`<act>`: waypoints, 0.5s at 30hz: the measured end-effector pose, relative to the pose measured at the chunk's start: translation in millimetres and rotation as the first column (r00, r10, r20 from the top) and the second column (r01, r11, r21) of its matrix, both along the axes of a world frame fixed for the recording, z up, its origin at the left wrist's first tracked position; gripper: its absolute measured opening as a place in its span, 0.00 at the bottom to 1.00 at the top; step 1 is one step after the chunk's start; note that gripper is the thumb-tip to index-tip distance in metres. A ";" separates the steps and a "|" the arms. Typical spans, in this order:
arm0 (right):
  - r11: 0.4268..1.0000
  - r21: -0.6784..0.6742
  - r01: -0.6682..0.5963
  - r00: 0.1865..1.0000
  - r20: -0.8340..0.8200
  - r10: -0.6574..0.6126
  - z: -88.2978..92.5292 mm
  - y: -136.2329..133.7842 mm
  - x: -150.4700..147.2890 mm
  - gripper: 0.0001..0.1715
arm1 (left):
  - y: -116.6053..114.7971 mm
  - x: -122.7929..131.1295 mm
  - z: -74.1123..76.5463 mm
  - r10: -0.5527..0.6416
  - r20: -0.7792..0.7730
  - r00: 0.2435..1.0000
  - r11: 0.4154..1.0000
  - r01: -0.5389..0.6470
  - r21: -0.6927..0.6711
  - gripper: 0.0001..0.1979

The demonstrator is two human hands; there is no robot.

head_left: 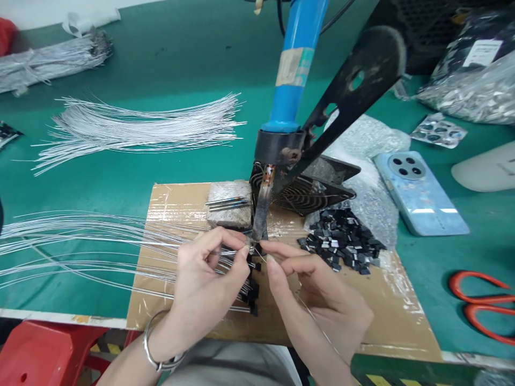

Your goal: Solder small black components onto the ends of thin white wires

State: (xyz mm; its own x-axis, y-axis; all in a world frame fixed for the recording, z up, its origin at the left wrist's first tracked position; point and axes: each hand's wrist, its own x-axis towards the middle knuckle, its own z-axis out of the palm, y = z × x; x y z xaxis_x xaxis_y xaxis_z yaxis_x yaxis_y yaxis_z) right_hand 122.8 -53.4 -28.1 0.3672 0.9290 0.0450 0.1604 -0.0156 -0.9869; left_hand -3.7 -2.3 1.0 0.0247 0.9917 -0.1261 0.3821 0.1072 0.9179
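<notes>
A blue-handled soldering iron (285, 96) is clamped tip-down in the middle of the bench. My left hand (213, 273) pinches a small piece right at the iron's tip; fingertips hide most of it, so I cannot make out its kind. From the other side, my right hand (314, 289) closes thumb and forefinger on a thin solder wire (261, 256), its end close to the tip. The wire's tail runs down across the right palm. Under and beside my left hand lie white wires (156, 241) with black connectors (252, 292) on their ends.
A pile of black connectors (346, 241) lies right of the iron, before a small fan (309, 185). Behind are a bundle of white wires (140, 128) and a block with metal rods (229, 214). A phone (420, 198) and red-handled scissors (478, 300) lie right.
</notes>
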 end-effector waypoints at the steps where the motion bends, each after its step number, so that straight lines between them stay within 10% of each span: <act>1: 1.000 0.006 0.003 1.000 0.001 -0.003 -0.4 0.1 0.0 0.09 | 0.2 0.1 -0.3 -0.001 -0.006 1.000 1.000 0.001 -0.002 0.06; 15: 0.999 0.035 0.012 1.000 0.009 -0.012 -2.5 1.3 -0.3 0.08 | -0.3 -0.4 -0.7 0.007 -0.025 1.000 1.000 -0.007 -0.010 0.05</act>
